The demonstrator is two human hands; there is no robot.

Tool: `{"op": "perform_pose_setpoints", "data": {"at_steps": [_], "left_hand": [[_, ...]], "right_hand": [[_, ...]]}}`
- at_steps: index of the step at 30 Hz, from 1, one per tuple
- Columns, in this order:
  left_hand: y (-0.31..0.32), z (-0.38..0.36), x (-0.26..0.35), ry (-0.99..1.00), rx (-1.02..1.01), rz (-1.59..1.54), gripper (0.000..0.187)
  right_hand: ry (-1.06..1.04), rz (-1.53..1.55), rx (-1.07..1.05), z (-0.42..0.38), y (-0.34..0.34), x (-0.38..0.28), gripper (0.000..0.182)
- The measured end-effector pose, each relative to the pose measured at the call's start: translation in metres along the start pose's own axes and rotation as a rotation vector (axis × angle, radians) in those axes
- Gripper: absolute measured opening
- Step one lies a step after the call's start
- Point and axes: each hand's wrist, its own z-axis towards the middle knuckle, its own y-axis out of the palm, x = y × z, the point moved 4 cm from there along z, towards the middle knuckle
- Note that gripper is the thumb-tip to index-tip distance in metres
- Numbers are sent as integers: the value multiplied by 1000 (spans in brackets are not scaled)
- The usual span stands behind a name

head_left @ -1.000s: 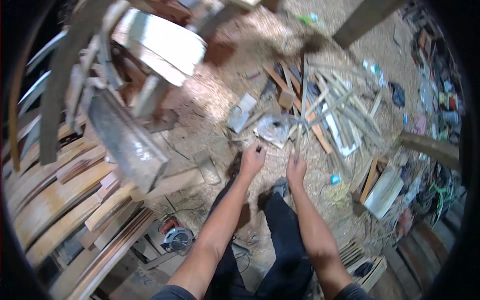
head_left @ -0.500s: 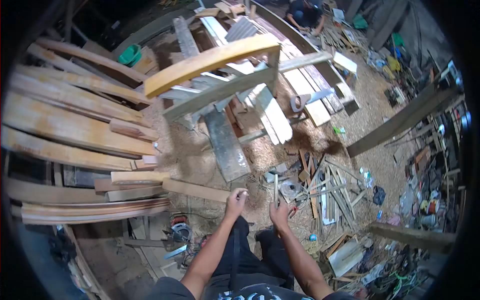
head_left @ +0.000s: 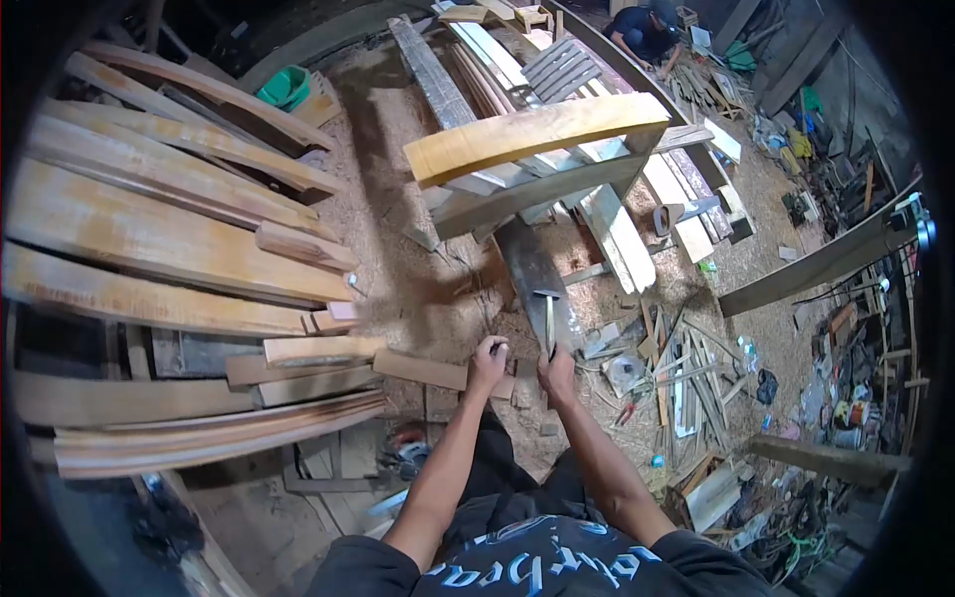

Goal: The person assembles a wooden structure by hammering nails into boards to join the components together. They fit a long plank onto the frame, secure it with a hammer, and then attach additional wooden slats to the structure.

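Note:
My right hand [head_left: 557, 376] is closed round the handle of a hammer [head_left: 549, 316], whose dark head points up and away from me. To its left, my left hand [head_left: 488, 360] is curled with fingertips together; what it holds, if anything, is too small to make out. Beyond both hands stands a wooden frame with a curved yellowish top board [head_left: 537, 134]. A dark plank [head_left: 527, 264] slopes from under that frame toward the hammer. Behind my left hand, a brown board [head_left: 423, 368] lies across.
Long planks [head_left: 179, 229] are stacked at the left. A handsaw [head_left: 686, 212] rests on boards at the right. Scrap sticks [head_left: 686, 378] litter the floor, and a post [head_left: 826, 267] juts in from the right. A person [head_left: 645, 32] crouches at the far back.
The view has shifted, so the frame and planks appear farther right. Both hands have moved up and forward, and the hammer's head now shows clearly.

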Motion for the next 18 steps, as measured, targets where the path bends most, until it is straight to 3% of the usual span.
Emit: {"op": "perform_pose_setpoints", "data": {"at_steps": [6, 9, 12, 16, 17, 18], "left_hand": [[-48, 37, -1, -56, -139, 16, 18], [-68, 45, 0, -13, -141, -26, 19], [-94, 53, 7, -46, -163, 21, 19], [-125, 74, -11, -36, -163, -21, 20], [-135, 85, -21, -3, -160, -83, 20], [-138, 102, -24, 38, -174, -149, 20]], "right_hand": [[10, 99, 137, -7, 31, -47, 43], [-97, 137, 307, -11, 38, -51, 36], [137, 202, 178, 1, 49, -36, 49], [-58, 48, 335, 10, 44, -48, 47], [102, 110, 241, 25, 50, -37, 44], [75, 76, 307, 34, 47, -44, 43]]}}
